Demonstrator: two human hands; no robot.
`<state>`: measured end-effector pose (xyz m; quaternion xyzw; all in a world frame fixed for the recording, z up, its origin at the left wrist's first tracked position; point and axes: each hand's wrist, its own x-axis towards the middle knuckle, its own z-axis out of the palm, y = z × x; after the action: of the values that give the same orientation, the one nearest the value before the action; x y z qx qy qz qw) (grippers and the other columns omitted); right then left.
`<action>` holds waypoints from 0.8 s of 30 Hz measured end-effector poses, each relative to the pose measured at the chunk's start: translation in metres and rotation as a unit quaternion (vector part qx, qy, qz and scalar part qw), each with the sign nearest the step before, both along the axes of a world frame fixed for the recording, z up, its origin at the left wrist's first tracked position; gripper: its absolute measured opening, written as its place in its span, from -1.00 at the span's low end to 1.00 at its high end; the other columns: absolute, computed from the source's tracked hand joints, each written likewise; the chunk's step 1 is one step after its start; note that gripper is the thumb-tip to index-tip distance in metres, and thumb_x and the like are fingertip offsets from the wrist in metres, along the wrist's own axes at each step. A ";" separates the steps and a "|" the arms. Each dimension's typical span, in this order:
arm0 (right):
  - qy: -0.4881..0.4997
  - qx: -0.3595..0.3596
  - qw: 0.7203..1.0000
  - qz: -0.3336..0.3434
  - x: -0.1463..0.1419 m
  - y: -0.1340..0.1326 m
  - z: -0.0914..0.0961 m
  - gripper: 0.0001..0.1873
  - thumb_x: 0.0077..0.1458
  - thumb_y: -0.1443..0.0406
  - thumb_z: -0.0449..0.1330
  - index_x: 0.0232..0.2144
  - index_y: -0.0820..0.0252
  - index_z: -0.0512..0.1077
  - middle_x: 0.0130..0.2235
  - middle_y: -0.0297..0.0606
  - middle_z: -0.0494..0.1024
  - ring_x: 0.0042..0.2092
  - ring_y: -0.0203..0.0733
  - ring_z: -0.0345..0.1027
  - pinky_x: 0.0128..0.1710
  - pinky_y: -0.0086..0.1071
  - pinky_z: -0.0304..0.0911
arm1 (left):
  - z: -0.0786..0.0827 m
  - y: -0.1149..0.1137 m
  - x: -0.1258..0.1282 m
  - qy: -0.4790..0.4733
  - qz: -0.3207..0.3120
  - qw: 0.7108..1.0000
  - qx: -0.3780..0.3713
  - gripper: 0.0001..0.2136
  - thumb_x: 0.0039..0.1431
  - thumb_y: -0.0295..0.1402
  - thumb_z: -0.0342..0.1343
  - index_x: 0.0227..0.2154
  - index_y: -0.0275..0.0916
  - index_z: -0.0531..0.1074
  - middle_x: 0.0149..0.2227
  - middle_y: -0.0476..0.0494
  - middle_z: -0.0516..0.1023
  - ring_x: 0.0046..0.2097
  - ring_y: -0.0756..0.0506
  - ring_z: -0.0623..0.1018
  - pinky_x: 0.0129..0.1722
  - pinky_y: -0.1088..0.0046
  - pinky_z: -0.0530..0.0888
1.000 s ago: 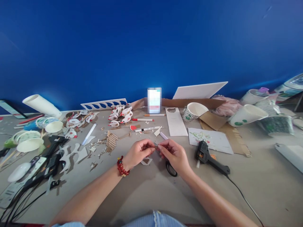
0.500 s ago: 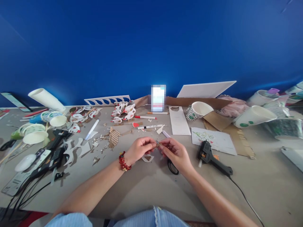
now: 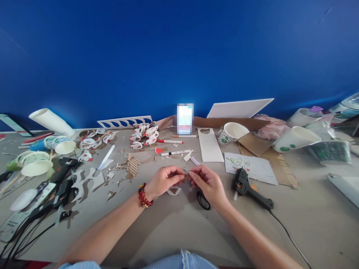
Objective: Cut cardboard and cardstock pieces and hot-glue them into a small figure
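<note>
My left hand [image 3: 166,183], with a red bead bracelet at the wrist, and my right hand [image 3: 208,184] meet over the middle of the table. Both thumbs and forefingers pinch a small brown scrap, seemingly cardboard [image 3: 185,177], mostly covered by the fingertips. Below them on the tabletop lies a white cut-out shape [image 3: 174,191], partly hidden by my left hand. A black loop handle, likely of scissors [image 3: 203,201], shows under my right hand; its other end is out of sight.
A black glue gun [image 3: 249,189] with a cord lies to the right, near a drawing on paper [image 3: 263,171]. Markers [image 3: 176,152], white bird-like figures [image 3: 151,136] and corrugated cardboard [image 3: 133,167] lie farther back. Paper cups [image 3: 36,169] and cables fill the left side.
The view has shifted slightly. Both hands stay together at the same spot, with the fingers and the small brown piece only slightly turned.
</note>
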<state>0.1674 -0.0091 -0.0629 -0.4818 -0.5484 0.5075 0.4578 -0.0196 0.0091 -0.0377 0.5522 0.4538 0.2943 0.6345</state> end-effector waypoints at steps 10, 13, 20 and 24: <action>0.004 0.001 1.000 -0.014 -0.002 -0.001 0.002 -0.69 0.16 0.08 0.20 -0.21 0.19 0.42 -0.44 -0.29 0.51 -0.49 -0.27 0.34 -0.49 -0.43 0.30 | -0.003 -0.002 0.003 -0.043 0.004 0.999 0.012 -0.80 0.08 -0.27 0.24 -0.29 -0.28 0.47 -0.34 -0.07 0.53 -0.34 0.01 0.50 -0.29 0.50 0.47; -0.011 -0.010 1.000 0.003 -0.003 -0.002 0.003 -0.72 0.15 0.08 0.20 -0.35 0.19 0.40 -0.49 -0.32 0.47 -0.51 -0.29 0.31 -0.53 -0.45 0.26 | -0.003 -0.004 0.003 -0.013 0.010 0.998 0.058 -0.83 0.14 -0.29 0.18 -0.26 -0.27 0.47 -0.31 -0.10 0.55 -0.29 -0.03 0.52 -0.26 0.48 0.47; -0.079 0.035 0.996 0.029 -0.001 -0.004 0.003 -0.77 0.18 0.15 0.16 -0.40 0.17 0.43 -0.49 -0.32 0.46 -0.49 -0.27 0.29 -0.51 -0.44 0.22 | -0.005 -0.006 0.004 0.025 0.025 0.991 0.129 -0.86 0.15 -0.30 0.17 -0.28 -0.25 0.46 -0.34 -0.10 0.55 -0.30 -0.05 0.53 -0.28 0.50 0.46; -0.096 0.046 0.994 0.033 0.001 -0.004 0.003 -0.81 0.18 0.19 0.15 -0.39 0.16 0.45 -0.48 -0.33 0.47 -0.49 -0.26 0.29 -0.51 -0.45 0.21 | -0.007 -0.006 0.004 0.019 0.027 0.992 0.126 -0.84 0.15 -0.28 0.19 -0.27 -0.25 0.46 -0.32 -0.11 0.57 -0.28 -0.05 0.54 -0.26 0.48 0.47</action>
<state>0.1681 -0.0134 -0.0600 -0.4880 -0.6283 0.4481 0.4078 -0.0153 0.0033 -0.0448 0.6203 0.4400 0.3558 0.5432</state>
